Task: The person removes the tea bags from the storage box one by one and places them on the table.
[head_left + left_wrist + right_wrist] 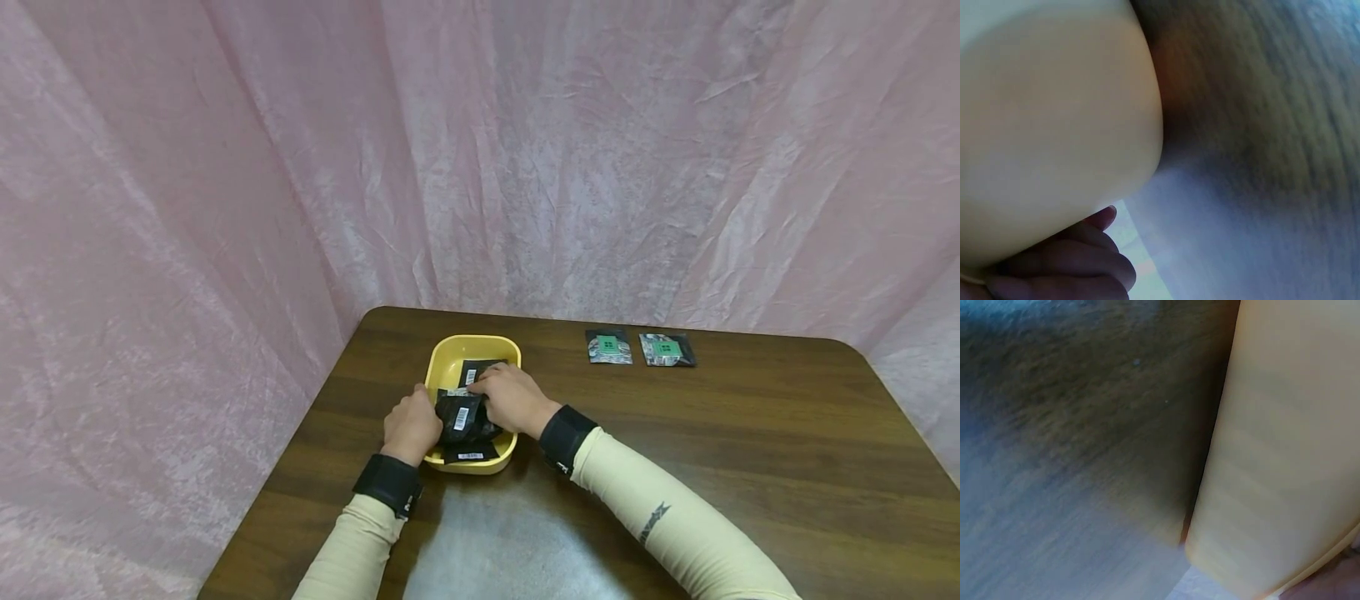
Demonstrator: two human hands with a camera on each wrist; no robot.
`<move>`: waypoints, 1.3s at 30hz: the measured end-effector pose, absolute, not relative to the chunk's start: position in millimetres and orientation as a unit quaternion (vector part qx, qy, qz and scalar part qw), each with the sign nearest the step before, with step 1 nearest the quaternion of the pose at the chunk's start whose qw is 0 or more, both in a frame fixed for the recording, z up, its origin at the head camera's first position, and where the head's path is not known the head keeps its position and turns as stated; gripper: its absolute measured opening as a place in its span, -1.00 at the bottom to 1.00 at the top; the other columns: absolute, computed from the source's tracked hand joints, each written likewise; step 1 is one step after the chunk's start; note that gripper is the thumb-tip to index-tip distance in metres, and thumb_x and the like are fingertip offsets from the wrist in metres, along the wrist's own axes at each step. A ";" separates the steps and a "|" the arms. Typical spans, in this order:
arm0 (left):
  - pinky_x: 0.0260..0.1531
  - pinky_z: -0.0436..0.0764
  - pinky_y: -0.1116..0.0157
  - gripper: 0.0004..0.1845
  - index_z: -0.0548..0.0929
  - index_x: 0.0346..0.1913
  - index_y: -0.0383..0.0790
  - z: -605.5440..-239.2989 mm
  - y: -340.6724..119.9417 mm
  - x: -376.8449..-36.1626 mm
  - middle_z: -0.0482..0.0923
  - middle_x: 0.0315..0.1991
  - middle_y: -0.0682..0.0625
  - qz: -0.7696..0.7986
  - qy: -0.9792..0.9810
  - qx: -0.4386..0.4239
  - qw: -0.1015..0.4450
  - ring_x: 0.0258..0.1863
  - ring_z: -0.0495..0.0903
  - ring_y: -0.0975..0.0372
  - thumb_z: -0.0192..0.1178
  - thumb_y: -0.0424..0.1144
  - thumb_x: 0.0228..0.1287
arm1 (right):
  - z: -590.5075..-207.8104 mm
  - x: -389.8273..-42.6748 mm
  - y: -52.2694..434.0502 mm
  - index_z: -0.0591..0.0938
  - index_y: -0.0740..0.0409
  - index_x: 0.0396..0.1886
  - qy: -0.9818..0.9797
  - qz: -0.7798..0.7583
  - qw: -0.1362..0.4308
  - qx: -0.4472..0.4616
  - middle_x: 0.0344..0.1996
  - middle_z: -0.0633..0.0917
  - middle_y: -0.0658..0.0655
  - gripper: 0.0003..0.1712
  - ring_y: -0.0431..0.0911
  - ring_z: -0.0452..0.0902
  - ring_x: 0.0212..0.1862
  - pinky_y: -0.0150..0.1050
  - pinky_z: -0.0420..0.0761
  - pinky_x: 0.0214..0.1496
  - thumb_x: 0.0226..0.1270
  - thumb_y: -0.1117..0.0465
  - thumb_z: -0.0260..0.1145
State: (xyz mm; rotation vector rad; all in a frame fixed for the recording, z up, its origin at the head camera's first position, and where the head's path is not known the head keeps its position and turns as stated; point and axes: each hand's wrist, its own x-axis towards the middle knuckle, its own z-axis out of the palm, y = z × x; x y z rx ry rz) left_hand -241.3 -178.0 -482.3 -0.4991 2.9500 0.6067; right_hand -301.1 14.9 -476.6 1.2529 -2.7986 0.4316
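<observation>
A yellow plastic tub [452, 352] stands toward the left of the table with several black packets inside. The topmost, a crinkled black packet [459, 417] with a white barcode label, lies between the two hands. My left hand [412, 427] is over the tub's left rim, its curled fingers holding the packet's left edge; the fingertips are hidden. From the right, my right hand [517, 400] reaches over the opposite rim and grips the same packet near its upper right corner, thumb out of sight. In the left wrist view, curled fingers [1079, 265] show past the pale tub wall [1054, 125].
Two dark packets with green labels, a left one [609, 347] and a right one [667, 350], lie by the table's far edge. The brown wooden table [750, 433] has rounded corners. Pink curtains [525, 167] hang behind it and on the left.
</observation>
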 end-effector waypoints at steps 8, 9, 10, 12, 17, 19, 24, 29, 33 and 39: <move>-0.09 0.71 -0.11 -0.60 0.52 0.15 -0.38 -483.4 -180.3 -240.7 0.72 -0.10 -0.29 0.196 0.966 -0.164 0.043 -0.19 0.73 -0.07 0.33 -0.27 0.37 | -477.5 -297.8 14.1 0.81 0.02 0.16 -0.896 0.143 0.075 0.413 0.09 0.83 0.10 -0.61 0.07 0.67 0.24 0.00 0.59 0.39 0.45 0.33 0.26; -0.09 0.71 -0.10 -0.61 0.52 0.15 -0.38 -483.4 -180.4 -240.6 0.72 -0.11 -0.29 0.196 0.966 -0.163 0.044 -0.20 0.72 -0.06 0.33 -0.27 0.37 | -477.9 -297.5 14.2 0.82 0.01 0.15 -0.895 0.141 0.082 0.414 0.08 0.83 0.09 -0.62 0.06 0.67 0.24 -0.01 0.59 0.39 0.46 0.33 0.27; -0.10 0.71 -0.10 -0.61 0.52 0.15 -0.38 -483.5 -180.4 -240.5 0.72 -0.11 -0.29 0.197 0.966 -0.163 0.045 -0.20 0.72 -0.06 0.33 -0.27 0.37 | -478.1 -297.2 14.4 0.82 0.01 0.14 -0.895 0.139 0.087 0.414 0.07 0.83 0.09 -0.63 0.06 0.67 0.24 -0.01 0.59 0.40 0.46 0.32 0.27; -0.11 0.71 -0.09 -0.60 0.52 0.16 -0.37 -483.8 -180.3 -240.2 0.72 -0.12 -0.28 0.198 0.966 -0.162 0.046 -0.21 0.71 -0.06 0.33 -0.27 0.37 | -478.2 -296.7 14.7 0.83 0.00 0.13 -0.894 0.133 0.098 0.416 0.06 0.83 0.09 -0.64 0.06 0.67 0.24 -0.02 0.58 0.41 0.47 0.32 0.27; -0.14 0.71 -0.07 -0.61 0.51 0.16 -0.37 -483.3 -179.3 -240.3 0.71 -0.14 -0.27 0.200 0.965 -0.162 0.049 -0.23 0.71 -0.04 0.32 -0.27 0.39 | -477.5 -296.0 15.7 0.82 -0.05 0.14 -0.893 0.097 0.123 0.422 0.11 0.82 0.10 -0.65 0.07 0.62 0.31 -0.01 0.57 0.42 0.50 0.28 0.27; -0.14 0.70 -0.07 -0.61 0.51 0.16 -0.37 -483.0 -178.8 -240.8 0.71 -0.15 -0.27 0.200 0.965 -0.161 0.048 -0.24 0.71 -0.04 0.32 -0.27 0.38 | -476.0 -295.4 16.7 0.82 -0.07 0.14 -0.894 0.079 0.132 0.421 0.13 0.81 0.10 -0.65 0.07 0.60 0.35 0.00 0.57 0.41 0.51 0.27 0.27; -0.14 0.70 -0.06 -0.61 0.52 0.15 -0.37 -483.7 -178.1 -242.0 0.72 -0.15 -0.27 0.200 0.966 -0.158 0.046 -0.24 0.71 -0.04 0.32 -0.28 0.37 | -470.6 -292.4 20.0 0.80 -0.09 0.17 -0.892 0.032 0.152 0.424 0.15 0.79 0.08 -0.64 0.07 0.55 0.44 0.03 0.55 0.48 0.50 0.27 0.30; -0.17 0.70 -0.07 -0.62 0.53 0.14 -0.37 -483.7 -177.6 -241.2 0.73 -0.15 -0.27 0.197 0.967 -0.155 0.041 -0.23 0.73 -0.05 0.32 -0.28 0.36 | -466.8 -289.5 26.1 0.80 -0.10 0.17 -0.884 -0.005 0.181 0.431 0.18 0.78 0.08 -0.66 0.07 0.52 0.50 -0.04 0.51 0.51 0.48 0.24 0.34; -0.17 0.69 -0.09 -0.63 0.55 0.13 -0.36 -484.9 -177.7 -241.5 0.74 -0.13 -0.28 0.190 0.969 -0.152 0.029 -0.19 0.75 -0.08 0.30 -0.27 0.36 | -464.3 -287.8 34.4 0.80 -0.06 0.16 -0.874 -0.029 0.218 0.433 0.20 0.78 0.10 -0.65 0.06 0.53 0.50 -0.07 0.51 0.52 0.43 0.23 0.39; -0.15 0.70 -0.09 -0.61 0.54 0.14 -0.37 -485.3 -180.1 -241.3 0.74 -0.11 -0.29 0.188 0.970 -0.151 0.029 -0.16 0.76 -0.10 0.31 -0.27 0.34 | -458.6 -284.3 48.0 0.78 -0.02 0.19 -0.854 -0.042 0.260 0.448 0.25 0.77 0.16 -0.61 0.08 0.54 0.50 -0.04 0.54 0.51 0.39 0.24 0.42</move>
